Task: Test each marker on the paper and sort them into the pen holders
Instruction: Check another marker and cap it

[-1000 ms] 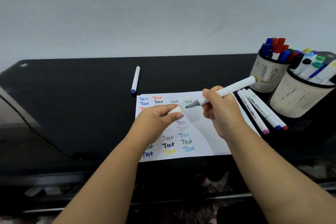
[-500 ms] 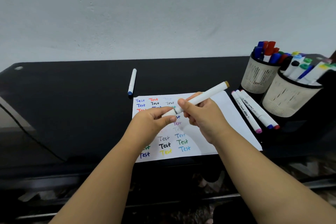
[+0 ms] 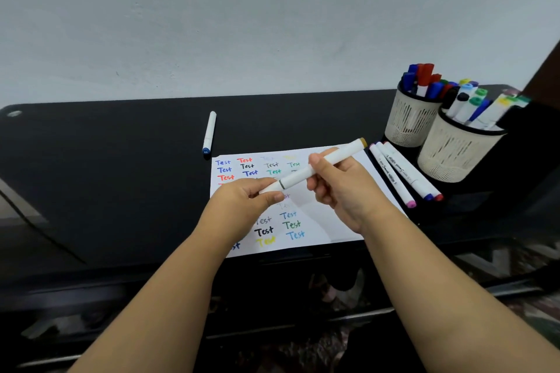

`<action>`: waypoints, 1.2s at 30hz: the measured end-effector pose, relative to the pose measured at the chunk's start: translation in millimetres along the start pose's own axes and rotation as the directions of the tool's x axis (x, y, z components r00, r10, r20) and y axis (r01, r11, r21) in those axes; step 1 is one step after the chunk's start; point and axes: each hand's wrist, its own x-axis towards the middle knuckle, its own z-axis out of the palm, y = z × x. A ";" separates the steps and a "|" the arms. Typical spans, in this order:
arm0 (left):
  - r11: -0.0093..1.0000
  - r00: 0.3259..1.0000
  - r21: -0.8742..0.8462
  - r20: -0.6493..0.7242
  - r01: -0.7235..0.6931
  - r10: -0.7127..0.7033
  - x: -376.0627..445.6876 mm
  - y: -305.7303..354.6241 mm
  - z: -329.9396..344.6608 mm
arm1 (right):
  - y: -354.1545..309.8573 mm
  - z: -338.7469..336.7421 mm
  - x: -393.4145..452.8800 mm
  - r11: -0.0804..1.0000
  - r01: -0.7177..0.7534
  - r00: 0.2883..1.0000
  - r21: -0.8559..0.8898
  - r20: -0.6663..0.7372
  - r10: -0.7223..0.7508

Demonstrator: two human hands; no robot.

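White-barrelled marker with an ochre end cap is now capped; a second ago its grey tip was bare. Above the white paper sheet, the left hand pinches its cap end, the right hand curls round its barrel, both grips closed.

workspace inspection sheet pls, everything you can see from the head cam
surface: black table, bare where visible
job's things: white marker held over the paper of "Test" words; three markers beside two pen holders, both holding markers
clutter: blue-tipped marker lying alone
grippers: left hand pinches the cap end, right hand grips the barrel
cables: dark line, possibly a cable
surroundings: pale wall
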 end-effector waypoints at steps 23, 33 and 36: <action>0.998 1.000 0.059 -0.025 -0.006 0.008 0.7 -0.9 -0.8 | 4.7 -0.1 5.9 1.000 0.012 0.999 -0.008 -0.030 -0.013; 0.949 0.983 0.299 -0.123 -0.096 0.138 12.5 -16.4 -10.1 | -2.6 -32.7 6.0 0.883 0.090 0.995 -0.461 0.003 -0.100; 0.938 0.973 0.311 -0.118 -0.155 0.200 19.0 -17.0 -5.1 | -3.4 -34.6 5.1 0.540 0.243 0.967 -0.806 0.157 -0.201</action>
